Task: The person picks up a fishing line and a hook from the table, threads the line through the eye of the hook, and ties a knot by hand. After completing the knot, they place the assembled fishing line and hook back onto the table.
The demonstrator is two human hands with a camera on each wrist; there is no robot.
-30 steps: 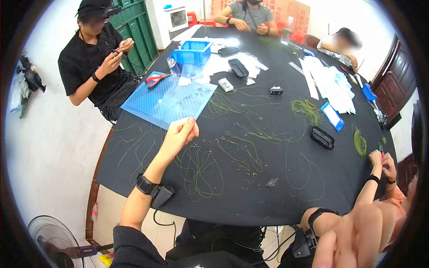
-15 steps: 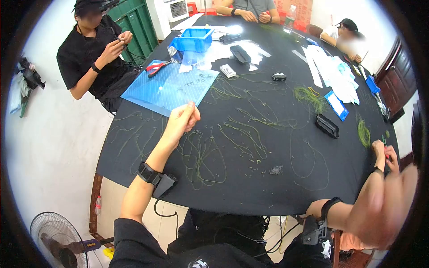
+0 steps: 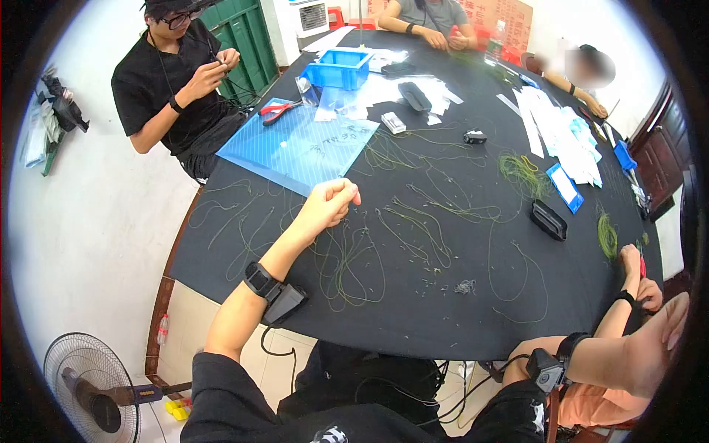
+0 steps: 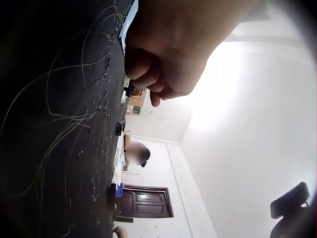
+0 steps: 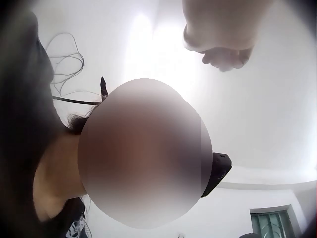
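Lying in loose loops on the black table [image 3: 413, 325], just beside the left hand [image 3: 332, 203], the thin green cords [image 3: 343, 272] look almost weightless and limp, likely to bend anywhere and to snag on one another where they cross. The left hand's fingers are curled in, thumb close by the forefinger; whether a cord runs between them I cannot tell. The right hand [image 3: 657, 348] is raised well apart at the far right, too blurred to show what, if anything, it grasps. Such fine cords would probably slip through a loose hold, so a fingertip pinch close to a free end seems best, away from the crossings. The hank [image 3: 607, 236] further right seems better lifted by its middle, as one bundle.
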